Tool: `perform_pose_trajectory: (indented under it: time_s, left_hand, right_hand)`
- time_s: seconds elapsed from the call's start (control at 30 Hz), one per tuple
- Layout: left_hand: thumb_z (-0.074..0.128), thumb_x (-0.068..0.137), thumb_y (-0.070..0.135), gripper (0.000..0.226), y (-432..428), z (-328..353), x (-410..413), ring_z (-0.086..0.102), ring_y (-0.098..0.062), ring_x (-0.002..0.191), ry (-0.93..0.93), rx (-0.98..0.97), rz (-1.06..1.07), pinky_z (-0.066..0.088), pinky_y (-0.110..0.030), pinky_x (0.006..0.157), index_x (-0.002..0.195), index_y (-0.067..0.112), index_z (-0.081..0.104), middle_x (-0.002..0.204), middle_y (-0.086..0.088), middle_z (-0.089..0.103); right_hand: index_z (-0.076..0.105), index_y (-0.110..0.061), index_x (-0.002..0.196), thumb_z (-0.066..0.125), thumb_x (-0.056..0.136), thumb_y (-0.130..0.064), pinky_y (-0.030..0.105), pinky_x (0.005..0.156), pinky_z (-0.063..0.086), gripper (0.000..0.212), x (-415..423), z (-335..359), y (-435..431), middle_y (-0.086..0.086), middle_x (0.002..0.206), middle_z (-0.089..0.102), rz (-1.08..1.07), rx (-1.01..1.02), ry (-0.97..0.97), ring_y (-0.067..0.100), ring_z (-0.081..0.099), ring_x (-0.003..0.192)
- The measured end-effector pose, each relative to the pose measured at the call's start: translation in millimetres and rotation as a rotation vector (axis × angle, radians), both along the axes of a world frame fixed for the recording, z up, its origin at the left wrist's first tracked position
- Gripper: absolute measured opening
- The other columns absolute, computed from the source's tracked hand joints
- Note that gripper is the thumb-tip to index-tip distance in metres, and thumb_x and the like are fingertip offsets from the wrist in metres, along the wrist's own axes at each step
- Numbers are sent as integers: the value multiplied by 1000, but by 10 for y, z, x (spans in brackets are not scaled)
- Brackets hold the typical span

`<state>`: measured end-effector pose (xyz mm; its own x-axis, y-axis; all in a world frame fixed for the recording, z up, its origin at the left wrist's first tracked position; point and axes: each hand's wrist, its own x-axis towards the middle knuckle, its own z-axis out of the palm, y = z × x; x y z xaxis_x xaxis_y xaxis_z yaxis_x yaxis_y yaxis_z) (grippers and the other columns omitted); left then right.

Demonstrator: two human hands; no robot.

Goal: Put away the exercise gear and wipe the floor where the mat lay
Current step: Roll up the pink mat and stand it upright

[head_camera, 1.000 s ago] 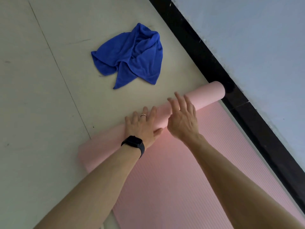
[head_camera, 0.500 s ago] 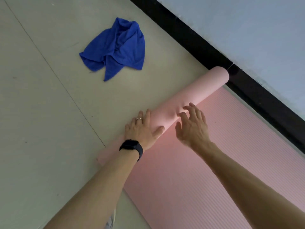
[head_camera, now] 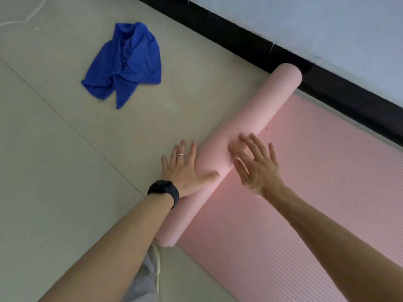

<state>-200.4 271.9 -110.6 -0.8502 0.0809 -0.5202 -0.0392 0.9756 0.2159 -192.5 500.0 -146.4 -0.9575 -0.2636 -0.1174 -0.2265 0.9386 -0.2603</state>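
Note:
A pink exercise mat (head_camera: 305, 192) lies on the pale floor, its far end rolled into a thick roll (head_camera: 257, 118) that runs diagonally from the baseboard toward me. My left hand (head_camera: 185, 168), with a ring and a black watch, lies flat against the roll's left side, fingers straight, thumb on the roll. My right hand (head_camera: 257, 166) presses spread fingers onto the roll's top and near side. A crumpled blue cloth (head_camera: 128, 62) lies on the floor to the upper left, apart from the mat.
A black baseboard (head_camera: 239, 33) under a pale blue wall (head_camera: 327, 29) runs along the mat's far edge; the roll's far end almost touches it. Bare tiled floor (head_camera: 54, 160) spreads to the left. A bit of grey clothing (head_camera: 148, 277) shows at the bottom.
The roll has grown thicker and come toward me over the flat mat. Both hands shifted back along with it. The view swung, so the cloth sits farther left.

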Motion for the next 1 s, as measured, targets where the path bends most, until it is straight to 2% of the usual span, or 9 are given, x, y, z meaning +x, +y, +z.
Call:
perform_pose_trajectory:
  time_s: [0.13,0.3,0.43,0.53,0.6,0.7,0.77,0.9,1.0]
  left_hand:
    - [40,78,86,115,484,-201,521,6,-32,152,56,36,-16,20,-53,118,153,26,-24,166,-6,-12]
    - [38,91,69,99,744,-98,748,-11,-28,152,-17,23,-58,4,-51,122,149,30,-33,162,1,-28]
    - [45,97,46,69,538,121,604,32,-25,140,183,255,-122,36,-43,111,157,36,11,161,2,26]
    - [44,89,68,89,534,87,452,15,-24,150,161,90,-166,19,-46,120,158,32,-1,166,-2,5]
    - [40,80,82,104,699,-28,476,-6,-21,153,26,24,-211,3,-52,122,155,33,-14,165,0,-17]
    - [49,75,79,116,1042,-180,778,7,-26,153,7,160,-243,14,-53,120,153,29,-22,165,-1,-15]
    - [45,74,78,118,1260,-203,1036,18,-32,150,75,172,-245,25,-52,117,154,23,-21,163,-3,-16]
    - [29,83,72,101,1508,-110,1301,-10,-26,153,80,153,-328,7,-47,122,154,22,-23,162,0,-26]
    - [37,92,52,78,1458,36,1188,15,-23,148,90,348,-444,23,-41,120,159,28,4,167,8,5]
  right_hand:
    - [63,-18,111,42,97,-50,58,111,30,41,-69,187,47,12,139,47,-173,-111,200,32,36,137]
    - [17,-39,156,11,102,-55,59,120,-8,56,-199,87,98,0,167,6,26,60,-25,26,-8,153]
    - [9,-45,155,8,103,-54,59,120,-2,53,149,-1,416,-10,166,-4,-58,-9,-20,17,-12,152]
    - [6,-47,155,17,105,-50,56,119,-5,51,418,15,651,-16,165,-12,-100,-65,-34,13,-16,151]
    - [34,-40,149,28,105,-46,62,120,8,45,573,79,770,-5,165,13,-166,-158,50,22,5,153]
    - [62,-14,105,44,98,-49,58,105,35,40,504,263,827,14,135,50,-336,-172,295,34,40,134]
    - [60,-16,115,45,97,-52,57,110,30,43,370,361,828,13,144,46,-304,-115,276,33,34,139]
    - [26,-39,154,22,102,-53,59,121,-1,53,478,174,984,0,166,15,-130,37,9,26,-1,154]
    - [13,-43,156,12,103,-53,57,121,1,54,841,43,1260,-9,167,-1,-232,29,-36,18,-10,153]
